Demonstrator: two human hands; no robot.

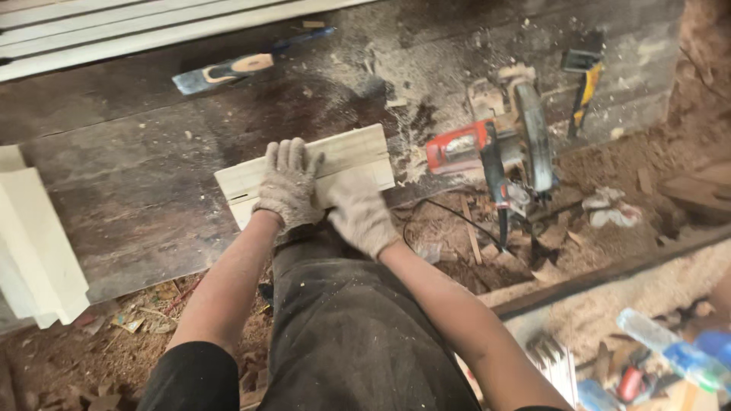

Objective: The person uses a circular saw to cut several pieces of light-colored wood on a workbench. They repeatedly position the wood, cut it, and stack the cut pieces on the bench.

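Both hands in knit work gloves press on a short pale wooden board piece with a lengthwise groove, lying flat on the dark, sawdust-strewn wooden surface near its front edge. Left hand lies spread, fingers flat on top of the board, palm down, not wrapped round anything. Right hand sits just beside it, touching the board's near edge; slightly motion-blurred, so whether it grips the edge or only pushes against it cannot be told.

Red-and-black circular saw with grey blade guard rests on the surface to the right of the board, close but apart from it; its black cord trails off the edge. Blue-bladed hand tool with tan-and-black handle lies further back, well apart. Yellow-and-black handled tool sits behind the saw. Stack of long white moulding strips runs along the far edge; white stepped trim pieces sit at the left end. Blue clear plastic bottle lies low right among scraps.

Judgement on doing this well: keep the flat left palm bearing straight down so the board does not skate on the sawdust, keep the piece fully supported on the surface rather than hanging off the front edge, and keep fingers clear of the saw side.
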